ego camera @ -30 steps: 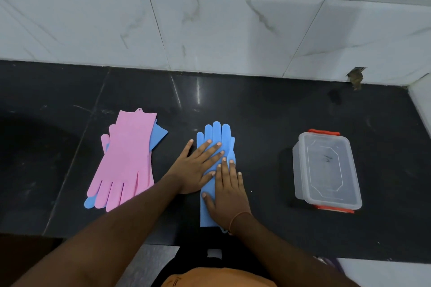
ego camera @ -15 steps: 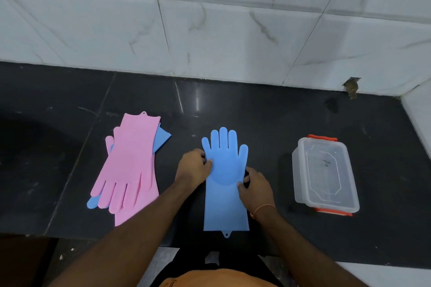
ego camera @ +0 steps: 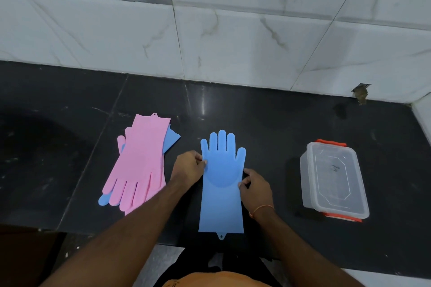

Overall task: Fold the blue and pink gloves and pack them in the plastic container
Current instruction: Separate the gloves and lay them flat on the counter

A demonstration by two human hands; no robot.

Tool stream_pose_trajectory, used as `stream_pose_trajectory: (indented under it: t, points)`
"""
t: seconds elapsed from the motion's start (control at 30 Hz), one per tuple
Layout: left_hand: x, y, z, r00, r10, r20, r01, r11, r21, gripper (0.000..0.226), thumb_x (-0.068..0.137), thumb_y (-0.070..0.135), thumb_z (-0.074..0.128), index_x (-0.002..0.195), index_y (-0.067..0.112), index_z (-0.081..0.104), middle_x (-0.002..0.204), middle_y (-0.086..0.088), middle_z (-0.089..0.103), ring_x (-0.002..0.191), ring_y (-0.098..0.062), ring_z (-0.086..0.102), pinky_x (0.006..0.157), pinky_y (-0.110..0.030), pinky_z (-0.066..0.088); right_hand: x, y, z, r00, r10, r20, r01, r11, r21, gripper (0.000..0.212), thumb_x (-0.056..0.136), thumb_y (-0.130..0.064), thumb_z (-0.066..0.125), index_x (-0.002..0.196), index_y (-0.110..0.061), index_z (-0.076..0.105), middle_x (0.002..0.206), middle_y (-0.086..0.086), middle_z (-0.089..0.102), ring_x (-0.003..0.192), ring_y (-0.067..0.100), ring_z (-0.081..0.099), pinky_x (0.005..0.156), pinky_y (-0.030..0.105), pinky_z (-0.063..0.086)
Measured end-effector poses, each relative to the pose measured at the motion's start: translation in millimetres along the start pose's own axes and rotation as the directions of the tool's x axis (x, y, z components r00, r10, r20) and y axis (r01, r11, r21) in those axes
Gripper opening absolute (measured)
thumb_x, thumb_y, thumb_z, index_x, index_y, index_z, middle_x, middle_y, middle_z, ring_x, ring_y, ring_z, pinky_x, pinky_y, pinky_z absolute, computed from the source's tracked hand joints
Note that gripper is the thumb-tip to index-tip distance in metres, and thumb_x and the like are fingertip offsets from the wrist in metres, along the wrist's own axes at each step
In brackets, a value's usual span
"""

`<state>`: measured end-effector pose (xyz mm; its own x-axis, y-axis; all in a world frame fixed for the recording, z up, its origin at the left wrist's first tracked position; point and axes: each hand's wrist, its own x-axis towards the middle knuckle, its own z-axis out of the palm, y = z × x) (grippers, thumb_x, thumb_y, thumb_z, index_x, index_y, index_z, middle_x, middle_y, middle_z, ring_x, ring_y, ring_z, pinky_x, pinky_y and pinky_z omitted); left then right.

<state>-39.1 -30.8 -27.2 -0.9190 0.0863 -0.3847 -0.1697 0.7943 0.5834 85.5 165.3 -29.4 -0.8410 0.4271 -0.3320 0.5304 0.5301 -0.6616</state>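
Nearest of all, two bare arms are reaching out over the near edge of the black counter [ego camera: 268, 123]. The blue glove [ego camera: 221, 184] is lying flat in the middle, with its cuff almost at that near edge and its fingers pointing far, toward the white tile wall [ego camera: 233, 42]. The left hand [ego camera: 187, 168] is pinching the glove's left edge, just under the small outer finger. The right hand [ego camera: 255, 187] is pinching the glove's right edge, a bit nearer. A second ago both hands were lying flat and spread on top of a narrower, folded-looking glove; now they are sitting at its sides and the glove is showing wide and open. To the left, the pink gloves [ego camera: 137, 165] are resting in a pile on another blue glove [ego camera: 171, 138], close to the left arm. To the right, the plastic container [ego camera: 333, 179] is sitting shut with its lid on, well apart, with bare counter between. More bare counter is stretching far behind everything.
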Motion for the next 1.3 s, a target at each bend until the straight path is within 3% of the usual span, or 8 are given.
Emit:
stream_pose_trajectory:
  t: [0.23, 0.37, 0.5, 0.73, 0.83, 0.93, 1.07, 1.3]
  points:
    - [-1.4, -3.6, -2.8, 0.999, 0.037, 0.018, -0.037, 0.999, 0.000, 0.013, 0.103, 0.038, 0.072, 0.103, 0.025, 0.072, 0.087, 0.011, 0.070, 0.080, -0.008, 0.067, 0.088, -0.029, 0.060, -3.8, -3.4, -2.8, 0.999, -0.005, -0.032, 0.004, 0.999, -0.037, 0.051, 0.093, -0.016, 0.072, 0.142, -0.020, 0.058, 0.099, -0.008, 0.065, 0.084, 0.007, 0.062, 0.087, 0.030, 0.057]
    - [-0.4, -12.5, -22.8, 0.992, 0.126, 0.004, -0.126, 0.990, 0.060, 0.025, 0.104, 0.037, 0.070, 0.123, 0.022, 0.071, 0.102, 0.007, 0.073, 0.089, -0.008, 0.067, 0.086, -0.026, 0.054, -12.5, -14.9, 0.8, 0.986, -0.155, -0.065, 0.149, 0.985, -0.092, 0.049, 0.096, -0.029, 0.071, 0.141, -0.026, 0.054, 0.125, -0.008, 0.058, 0.098, 0.009, 0.063, 0.089, 0.026, 0.057]
    - [3.1, -46.3, -72.2, 0.948, 0.304, -0.095, -0.281, 0.939, 0.199, 0.030, 0.104, 0.028, 0.069, 0.132, 0.018, 0.071, 0.127, -0.001, 0.072, 0.114, -0.019, 0.064, 0.101, -0.032, 0.051, -15.4, -41.7, 20.8, 0.968, -0.237, 0.082, 0.239, 0.971, -0.022, 0.039, 0.100, -0.032, 0.068, 0.138, -0.031, 0.056, 0.117, -0.022, 0.056, 0.098, 0.003, 0.062, 0.092, 0.015, 0.050]
    - [-0.6, -132.6, -147.0, 0.969, 0.032, -0.246, 0.009, 0.987, 0.163, 0.040, 0.101, 0.024, 0.068, 0.140, 0.013, 0.063, 0.144, -0.010, 0.056, 0.126, -0.032, 0.058, 0.109, -0.050, 0.051, -13.4, -104.5, 81.7, 0.924, -0.260, 0.280, 0.271, 0.963, 0.001, 0.034, 0.101, -0.029, 0.065, 0.134, -0.024, 0.066, 0.111, -0.008, 0.074, 0.099, 0.008, 0.066, 0.091, 0.025, 0.055]
    - [-5.0, -157.4, -163.1, 0.972, -0.074, -0.222, 0.090, 0.994, 0.062, 0.029, 0.102, 0.030, 0.067, 0.128, 0.016, 0.068, 0.123, -0.005, 0.070, 0.110, -0.028, 0.066, 0.097, -0.041, 0.054, -5.2, -135.7, 104.4, 0.928, -0.178, 0.327, 0.184, 0.983, 0.012, 0.044, 0.103, -0.029, 0.062, 0.146, -0.022, 0.058, 0.129, -0.005, 0.073, 0.110, 0.013, 0.067, 0.086, 0.019, 0.052]
    - [-9.4, -170.8, -169.8, 0.985, -0.114, -0.131, 0.120, 0.992, 0.037, 0.012, 0.103, 0.036, 0.065, 0.095, 0.033, 0.073, 0.094, 0.013, 0.076, 0.091, -0.016, 0.072, 0.075, -0.029, 0.052, 8.7, -165.2, 121.5, 0.949, -0.065, 0.307, 0.036, 0.995, 0.097, 0.049, 0.103, -0.025, 0.058, 0.151, -0.015, 0.054, 0.143, 0.003, 0.066, 0.128, 0.024, 0.062, 0.106, 0.025, 0.044]
    - [-12.5, -180.7, -172.8, 0.984, -0.133, -0.122, 0.133, 0.991, -0.008, 0.025, 0.101, 0.034, 0.069, 0.077, 0.031, 0.070, 0.077, 0.016, 0.072, 0.072, -0.002, 0.065, 0.059, -0.021, 0.042, 25.0, -195.1, 130.8, 0.923, 0.153, 0.352, -0.283, 0.891, 0.355, 0.010, 0.100, -0.014, 0.061, 0.103, -0.013, 0.070, 0.100, 0.008, 0.074, 0.099, 0.032, 0.071, 0.098, 0.058, 0.058]
    - [-16.4, -193.8, -190.8, 0.975, -0.146, -0.167, 0.141, 0.989, -0.042, 0.022, 0.101, 0.033, 0.069, 0.082, 0.023, 0.072, 0.077, 0.010, 0.073, 0.072, -0.010, 0.067, 0.058, -0.019, 0.042, 41.5, -225.2, 139.5, 0.882, 0.258, 0.394, -0.444, 0.737, 0.510, 0.009, 0.098, -0.016, 0.073, 0.093, -0.021, 0.067, 0.094, 0.002, 0.068, 0.084, 0.016, 0.063, 0.077, 0.039, 0.057]
